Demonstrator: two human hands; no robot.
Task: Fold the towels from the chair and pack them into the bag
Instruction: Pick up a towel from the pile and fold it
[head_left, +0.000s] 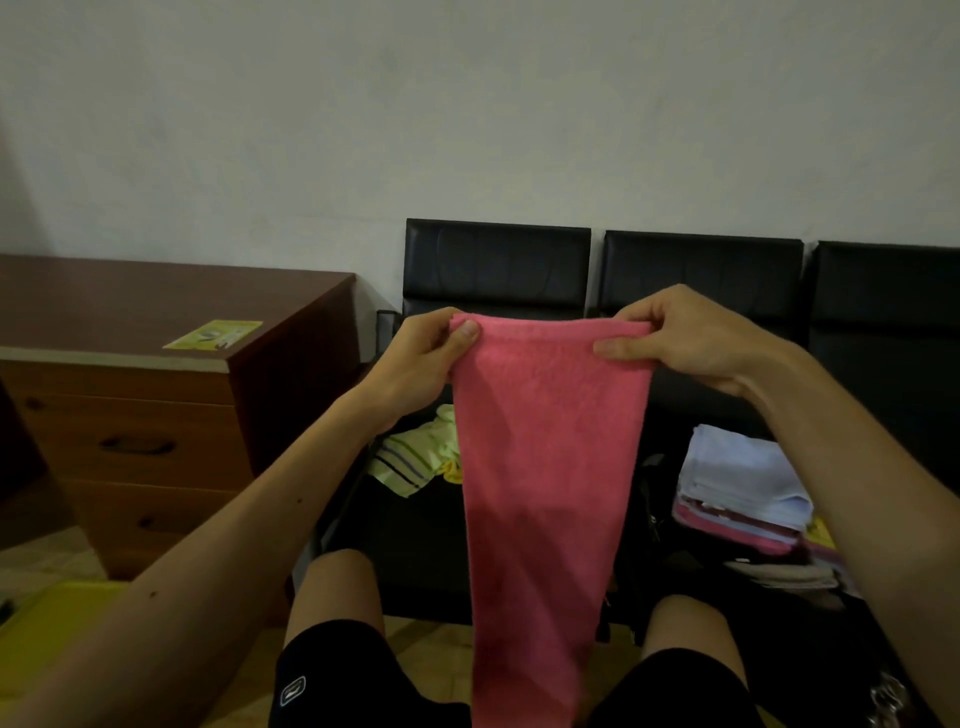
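Dim light. A pale wall (467, 104) stands far; brown desk (130, 301) with drawers (135, 441) left, black chairs (496, 265) right, tan floor (47, 556) near.

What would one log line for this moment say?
step: folding | left hand: pinches pink towel top corner | right hand: pinches other top corner | towel: hangs down | striped towel: lies on chair

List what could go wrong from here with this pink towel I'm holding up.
1. The left hand and right hand each pinch only a top corner of the pink towel; if either grip loosens, that side would likely drop.
2. The towel's lower end hangs narrower than its top, so the next fold may come out crooked.
3. The folded stack sits close by on the right; a swinging towel might knock it askew.
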